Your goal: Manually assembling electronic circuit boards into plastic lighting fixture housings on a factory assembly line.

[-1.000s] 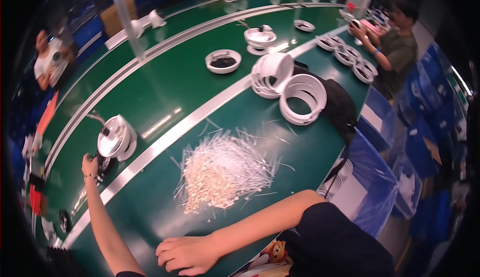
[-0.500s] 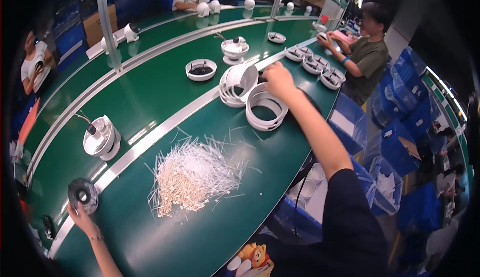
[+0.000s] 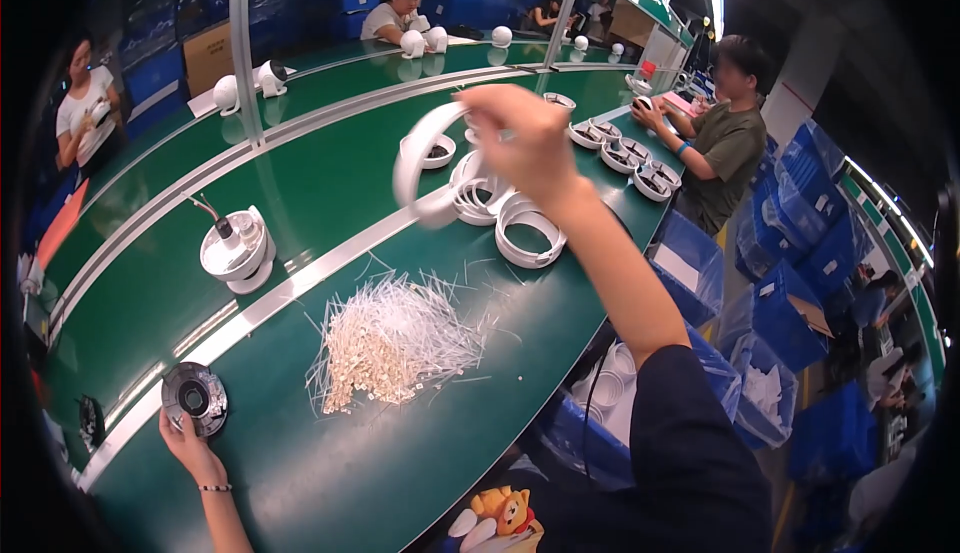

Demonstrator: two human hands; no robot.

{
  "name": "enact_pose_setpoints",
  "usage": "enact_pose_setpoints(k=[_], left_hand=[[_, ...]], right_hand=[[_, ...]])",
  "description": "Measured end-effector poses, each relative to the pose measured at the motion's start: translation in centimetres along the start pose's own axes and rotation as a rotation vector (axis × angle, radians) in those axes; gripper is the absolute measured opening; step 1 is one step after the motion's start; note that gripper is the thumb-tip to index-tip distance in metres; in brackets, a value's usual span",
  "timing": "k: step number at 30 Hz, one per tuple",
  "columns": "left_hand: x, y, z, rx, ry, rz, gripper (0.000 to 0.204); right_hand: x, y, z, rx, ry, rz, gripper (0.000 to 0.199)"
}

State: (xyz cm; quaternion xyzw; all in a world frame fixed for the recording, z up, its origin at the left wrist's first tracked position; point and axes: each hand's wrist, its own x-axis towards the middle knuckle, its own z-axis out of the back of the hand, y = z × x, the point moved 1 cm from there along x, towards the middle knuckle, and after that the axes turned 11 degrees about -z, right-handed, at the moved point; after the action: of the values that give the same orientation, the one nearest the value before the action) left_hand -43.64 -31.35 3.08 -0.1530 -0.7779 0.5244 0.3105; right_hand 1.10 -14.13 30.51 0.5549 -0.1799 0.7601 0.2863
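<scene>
Low on the left, my left hand [image 3: 195,451] grips a dark round disc [image 3: 213,405] with a black ring at its centre, by its near edge. My right hand [image 3: 525,143] holds a white plastic ring [image 3: 407,178] up above the table; motion blurs it. Below that hand, more white rings [image 3: 528,256] lie stacked on the green tabletop, beside another group of rings [image 3: 468,215] partly hidden behind the hand and the held ring. Between my arms lies a pile of thin white strips [image 3: 400,338] with small beige pieces at its near side.
A white round housing [image 3: 240,265] with wires stands beyond the metal rail [image 3: 330,243]. Farther right, a co-worker [image 3: 735,133] handles a part near several white dishes [image 3: 650,183] with dark parts. Blue lined bins [image 3: 690,258] stand along the table's right edge.
My right hand has lifted a white ring off the group and brought it left and up. My left hand still holds the disc, now turned more face-on. The view has shifted slightly.
</scene>
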Motion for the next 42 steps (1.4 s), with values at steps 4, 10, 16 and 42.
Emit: enact_pose_setpoints(k=[4, 10, 16, 42], left_hand=[[-0.2, -0.6, -0.6, -0.029, -0.001, 0.015, 0.039], [0.0, -0.2, 0.6, -0.045, -0.011, 0.008, 0.039], [-0.6, -1.0, 0.1, -0.035, 0.007, 0.048, 0.04], [-2.6, -4.0, -0.8, -0.199, 0.061, -0.045, 0.043]], right_hand=[[-2.1, 10.0, -5.8, 0.278, 0.186, 0.361, 0.019], [-12.1, 22.8, -11.0, 0.647, 0.452, 0.838, 0.015], [-17.5, 22.9, -9.2, 0.929, 0.996, 1.02, 0.014], [-14.7, 22.3, -8.2, 0.386, 1.397, -0.05, 0.115]])
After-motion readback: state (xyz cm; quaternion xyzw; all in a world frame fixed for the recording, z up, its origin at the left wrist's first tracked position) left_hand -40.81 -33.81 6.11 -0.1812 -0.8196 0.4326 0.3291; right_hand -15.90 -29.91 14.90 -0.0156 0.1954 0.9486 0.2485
